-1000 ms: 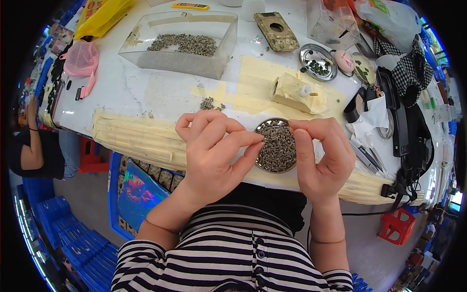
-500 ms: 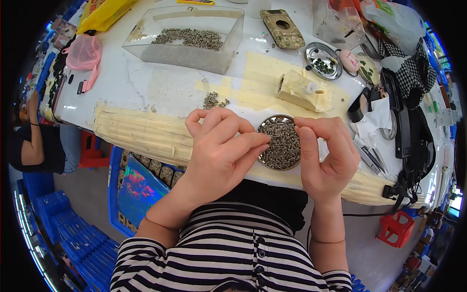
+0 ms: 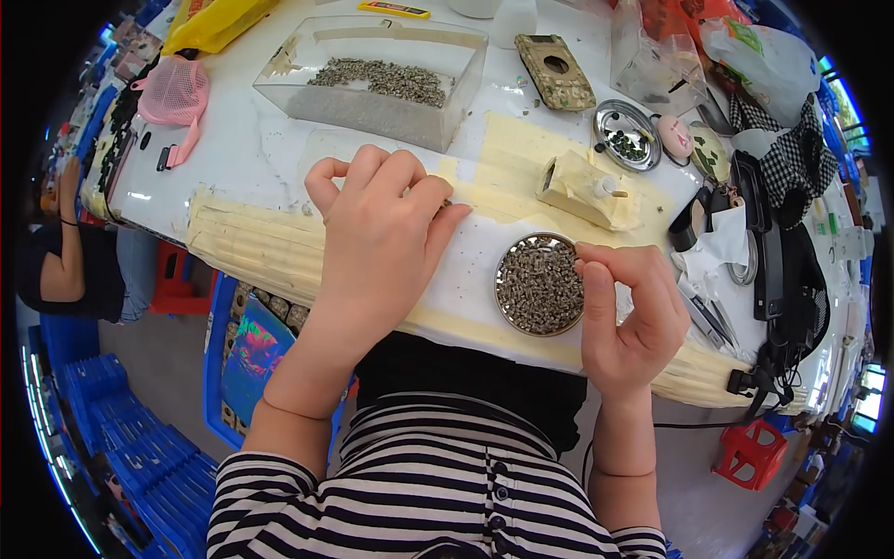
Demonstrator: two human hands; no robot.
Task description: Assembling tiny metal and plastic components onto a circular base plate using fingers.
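A round shallow metal dish (image 3: 538, 289) filled with small grey-brown metallic pieces sits near the table's front edge. My right hand (image 3: 638, 312) is at its right rim, thumb and forefinger pinched together; anything between the tips is too small to name. To the left of the dish, my left hand (image 3: 377, 228) is bent over the tabletop with curled fingers. A bit of grey shows between its forefinger and thumb, where a loose pile of the same pieces lay. The hand hides most of that spot. Beyond it stands a clear plastic bin (image 3: 372, 93) holding more such pieces.
A tape-wrapped block (image 3: 587, 191) with a white peg stands behind the dish. Farther back are a camouflage-patterned tray (image 3: 555, 73) and a steel dish of dark green bits (image 3: 628, 136). Tweezers (image 3: 712, 317) lie at right. A person (image 3: 79, 261) sits at far left.
My left hand has gone from above the dish leftward to the loose pile, now covering it. My right hand stays pinched at the dish's rim. The view has shifted slightly.
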